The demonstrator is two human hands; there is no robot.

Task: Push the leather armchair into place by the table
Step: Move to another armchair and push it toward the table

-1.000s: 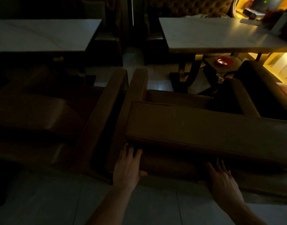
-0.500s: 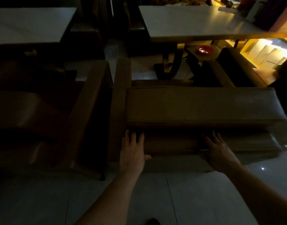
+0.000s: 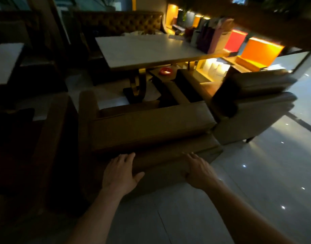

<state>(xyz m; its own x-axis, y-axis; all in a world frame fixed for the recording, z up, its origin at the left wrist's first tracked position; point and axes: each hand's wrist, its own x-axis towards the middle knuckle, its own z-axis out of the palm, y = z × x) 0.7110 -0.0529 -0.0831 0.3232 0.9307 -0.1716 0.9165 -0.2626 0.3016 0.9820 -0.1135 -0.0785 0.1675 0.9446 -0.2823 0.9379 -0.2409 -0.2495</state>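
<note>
On glossy tile floor [image 3: 256,173], dim room: flat hands, fingers apart, against leather armchair [image 3: 147,131] facing table [image 3: 147,50].

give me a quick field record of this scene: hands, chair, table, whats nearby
left hand: open, palm flat on the lower back of the chair
right hand: open, flat on the same back panel
brown leather armchair: back toward the camera, seat facing the table
white rectangular table: beyond the chair, on a curved dark pedestal
second brown armchair: close on the right
small red dish: on a low surface under the table edge
floor: glossy pale tiles
</note>
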